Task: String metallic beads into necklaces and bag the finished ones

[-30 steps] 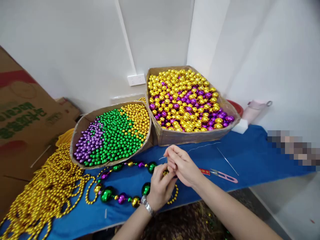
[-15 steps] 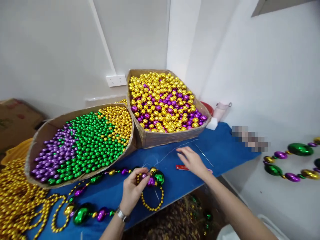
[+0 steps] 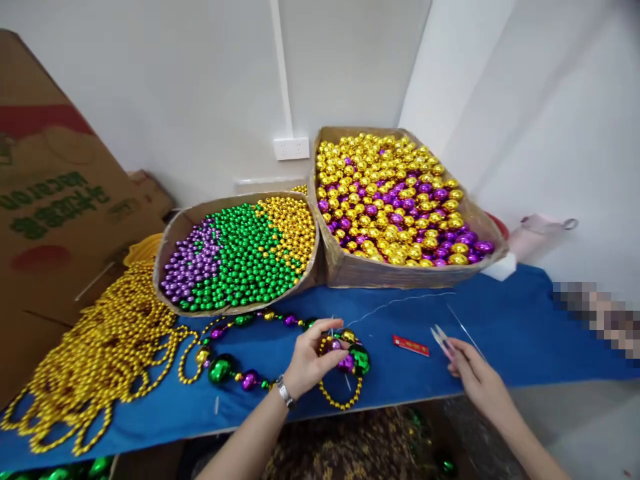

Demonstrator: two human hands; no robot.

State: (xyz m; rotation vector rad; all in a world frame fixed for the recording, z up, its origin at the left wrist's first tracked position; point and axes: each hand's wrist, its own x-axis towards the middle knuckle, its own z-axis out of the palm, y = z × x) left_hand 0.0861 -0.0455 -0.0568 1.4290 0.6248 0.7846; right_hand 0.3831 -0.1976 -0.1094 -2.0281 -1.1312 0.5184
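Note:
My left hand [image 3: 311,359] pinches the join of a necklace [image 3: 223,368] of big green, purple and gold beads, with a cluster of beads [image 3: 353,357] and a loop of small gold beads [image 3: 345,402] hanging from my fingers. The necklace lies on the blue cloth [image 3: 500,333]. My right hand [image 3: 477,379] is further right, fingers closed on the handle of pink thread snips [image 3: 439,333], whose tips point away from me. A thin thread [image 3: 400,301] runs from the necklace across the cloth.
Two cardboard trays stand behind: one [image 3: 173,248] with small purple, green and gold beads, one [image 3: 400,275] with larger gold and purple beads. Gold bead strands [image 3: 100,347] are heaped at left beside a carton [image 3: 50,200]. A red tag [image 3: 410,345] and a long needle [image 3: 465,331] lie on the cloth.
My hands have parted. The right hand left the necklace, moved right and closed on the snips. The left hand keeps the bead cluster. My head swung right, then back left.

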